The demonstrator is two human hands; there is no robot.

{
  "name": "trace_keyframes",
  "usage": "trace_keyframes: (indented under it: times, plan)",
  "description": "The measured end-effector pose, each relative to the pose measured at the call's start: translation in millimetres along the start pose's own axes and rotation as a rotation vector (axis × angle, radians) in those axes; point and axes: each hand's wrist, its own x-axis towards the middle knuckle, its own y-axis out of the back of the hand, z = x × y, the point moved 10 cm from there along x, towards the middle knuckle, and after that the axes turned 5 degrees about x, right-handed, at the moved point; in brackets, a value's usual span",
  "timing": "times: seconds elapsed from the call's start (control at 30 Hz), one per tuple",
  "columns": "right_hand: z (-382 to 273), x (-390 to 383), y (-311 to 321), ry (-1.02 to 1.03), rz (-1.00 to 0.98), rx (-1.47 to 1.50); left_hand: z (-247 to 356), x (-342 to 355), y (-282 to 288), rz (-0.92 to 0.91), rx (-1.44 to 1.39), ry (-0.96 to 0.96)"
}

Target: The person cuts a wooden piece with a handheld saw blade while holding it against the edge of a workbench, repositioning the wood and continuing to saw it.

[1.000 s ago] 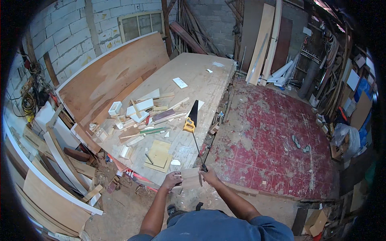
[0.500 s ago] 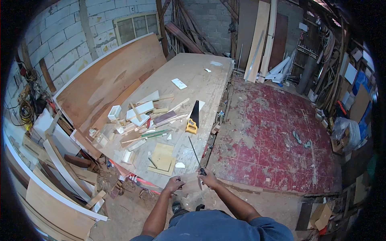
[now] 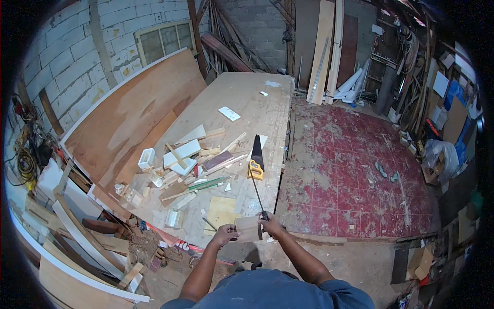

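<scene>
My left hand (image 3: 225,235) is closed on the edge of a small thin wooden board (image 3: 247,229) at the near end of the workbench. At the board's right side, my right hand (image 3: 270,225) is wrapped round the black grip of a long thin dark tool (image 3: 257,193). The tool slants up and away, its far end over the yellow handle of a handsaw (image 3: 256,166) lying on the bench. A short dark part of it hangs below my right fingers; its exact kind cannot be made out. Left of the board lies a yellowish flat panel (image 3: 221,208) with a dark pencil-like stick (image 3: 209,223).
Wood offcuts, white blocks and strips (image 3: 198,167) clutter the left half of the workbench (image 3: 257,98). A large plywood sheet (image 3: 134,113) leans along its left side. To the right is a red tiled floor (image 3: 355,170) with a pair of sandals (image 3: 386,172). Boards (image 3: 77,216) are stacked at left.
Both hands, the board and the tool now appear slightly farther over the bench's near edge. The view has shifted a little. Both grips stay the same.
</scene>
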Motion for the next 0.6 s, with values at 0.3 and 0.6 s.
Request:
trace_keyframes:
  times: [0.3, 0.6]
  plan:
    - [-6.8, 19.1, -29.9, 0.032, 0.074, 0.009, -6.0, 19.4, 39.2, -0.131, -0.265, 0.131]
    - [7.7, 16.7, -6.7, -0.115, 0.171, 0.107, 15.7, 39.2, 12.8, -0.364, -0.433, 0.015]
